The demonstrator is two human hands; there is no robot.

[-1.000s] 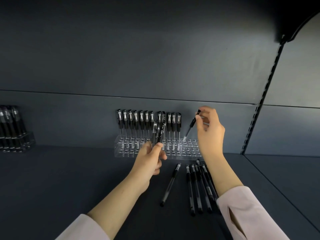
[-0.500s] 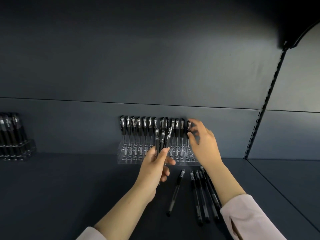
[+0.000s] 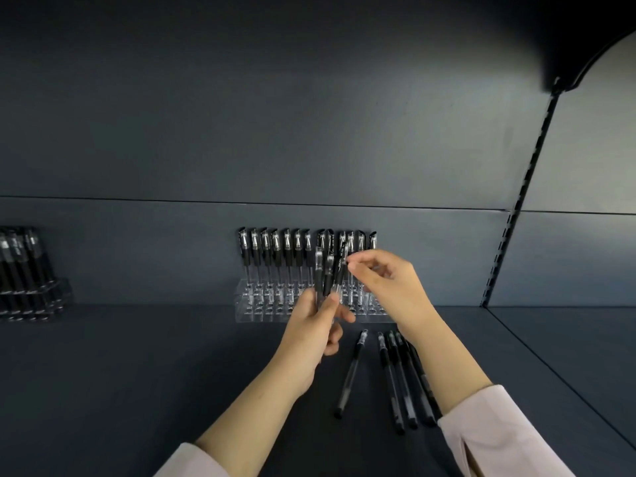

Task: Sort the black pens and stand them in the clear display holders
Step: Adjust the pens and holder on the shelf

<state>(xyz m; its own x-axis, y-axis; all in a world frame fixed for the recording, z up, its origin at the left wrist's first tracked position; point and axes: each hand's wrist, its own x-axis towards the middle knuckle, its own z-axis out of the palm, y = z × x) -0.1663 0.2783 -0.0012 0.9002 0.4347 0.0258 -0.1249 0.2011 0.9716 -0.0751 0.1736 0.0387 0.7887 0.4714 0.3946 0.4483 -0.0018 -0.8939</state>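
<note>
Three slim pens [image 3: 327, 274] in left hand [image 3: 315, 333], right fingers [image 3: 363, 259] seemingly pinching one

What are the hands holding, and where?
Left hand grips a bunch of pens by their lower ends; right hand pinches the top of one pen.

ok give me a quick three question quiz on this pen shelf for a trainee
1. True or false: the left hand is empty.
2. Where do the loose pens lie? A) on the shelf in front of the clear holder; B) in the holder's front row; C) on the floor.
3. Fill in: the standing pens fill the holder's ___ row.
Key: 1 false, it grips a bunch of pens. 2 A. 3 back.
</note>
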